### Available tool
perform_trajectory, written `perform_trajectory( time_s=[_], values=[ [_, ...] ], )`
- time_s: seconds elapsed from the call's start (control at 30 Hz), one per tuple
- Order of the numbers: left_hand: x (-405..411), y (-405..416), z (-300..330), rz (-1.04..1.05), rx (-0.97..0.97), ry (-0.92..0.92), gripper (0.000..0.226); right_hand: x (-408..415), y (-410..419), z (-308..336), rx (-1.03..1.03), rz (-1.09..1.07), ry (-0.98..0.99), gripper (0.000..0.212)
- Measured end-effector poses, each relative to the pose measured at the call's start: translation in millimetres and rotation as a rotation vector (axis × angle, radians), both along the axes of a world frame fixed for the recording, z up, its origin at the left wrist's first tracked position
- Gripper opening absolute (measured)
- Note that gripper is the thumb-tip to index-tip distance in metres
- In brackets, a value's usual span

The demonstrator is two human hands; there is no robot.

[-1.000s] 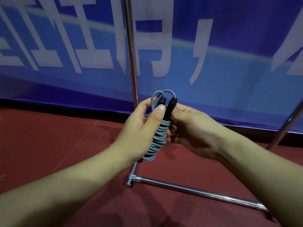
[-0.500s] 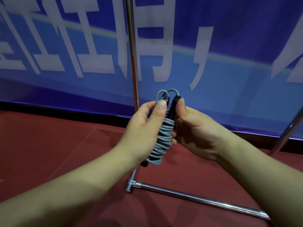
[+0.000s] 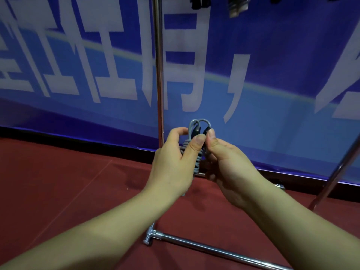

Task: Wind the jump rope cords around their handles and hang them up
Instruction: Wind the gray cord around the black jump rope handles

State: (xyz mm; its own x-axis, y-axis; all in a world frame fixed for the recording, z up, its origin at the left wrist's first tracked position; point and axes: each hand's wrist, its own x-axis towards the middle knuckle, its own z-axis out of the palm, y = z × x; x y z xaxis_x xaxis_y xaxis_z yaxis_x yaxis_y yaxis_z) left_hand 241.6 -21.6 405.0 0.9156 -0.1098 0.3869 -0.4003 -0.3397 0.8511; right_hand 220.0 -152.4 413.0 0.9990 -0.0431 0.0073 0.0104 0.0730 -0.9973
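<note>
The left hand (image 3: 171, 164) and right hand (image 3: 228, 162) both curl around a black-handled jump rope bundle wrapped in grey cord (image 3: 194, 151), held in front of the upright chrome rack pole (image 3: 158, 75). Winding looks finished; hanging comes next, which calls for lifting the bundle's top cord loops toward the rack above.

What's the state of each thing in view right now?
Grey jump rope cord: coiled around the black handles, two loops poking out on top.
Black handles: side by side, upright, mostly hidden.
Left hand: grips the bundle.
Right hand: pinches the bundle's top.
Chrome rack upright pole: standing.
Dark items at the top edge: hanging, cropped.
</note>
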Motion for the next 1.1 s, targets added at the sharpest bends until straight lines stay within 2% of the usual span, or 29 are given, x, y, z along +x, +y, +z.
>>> perform_trajectory(
  time_s=[0.1,0.3,0.4,0.57,0.7,0.87,0.97,1.1],
  values=[
    [-2.5,-0.3,5.3,-0.018,0.016,-0.021,0.046,-9.3,-4.7,7.1,-0.043,-0.089,-0.062,0.044],
    [3.7,-22.0,37.8,-0.086,-0.100,0.021,0.066,-5.7,-9.9,41.3,0.063,-0.168,-0.150,0.027],
    [9.9,-31.3,62.2,-0.151,-0.173,0.069,0.059,0.6,-16.3,69.3,0.047,-0.166,-0.161,0.026],
    [21.2,-33.4,125.5,-0.207,-0.214,0.042,0.027,14.8,-30.9,126.6,-0.033,-0.199,-0.282,0.020],
    [33.0,-36.2,172.0,-0.270,-0.224,0.034,0.027,25.0,-37.7,172.9,-0.085,-0.186,-0.371,0.016],
    [52.2,-45.9,223.8,-0.347,-0.229,0.037,0.034,42.1,-44.5,225.6,-0.077,-0.293,-0.417,0.010],
    [60.5,-53.0,251.0,-0.349,-0.251,0.040,0.031,54.7,-49.5,253.5,-0.118,-0.349,-0.442,0.013],
    [65.4,-57.8,280.8,-0.397,-0.336,0.079,0.018,69.1,-54.2,287.1,-0.218,-0.448,-0.506,0.005]
  ],
)
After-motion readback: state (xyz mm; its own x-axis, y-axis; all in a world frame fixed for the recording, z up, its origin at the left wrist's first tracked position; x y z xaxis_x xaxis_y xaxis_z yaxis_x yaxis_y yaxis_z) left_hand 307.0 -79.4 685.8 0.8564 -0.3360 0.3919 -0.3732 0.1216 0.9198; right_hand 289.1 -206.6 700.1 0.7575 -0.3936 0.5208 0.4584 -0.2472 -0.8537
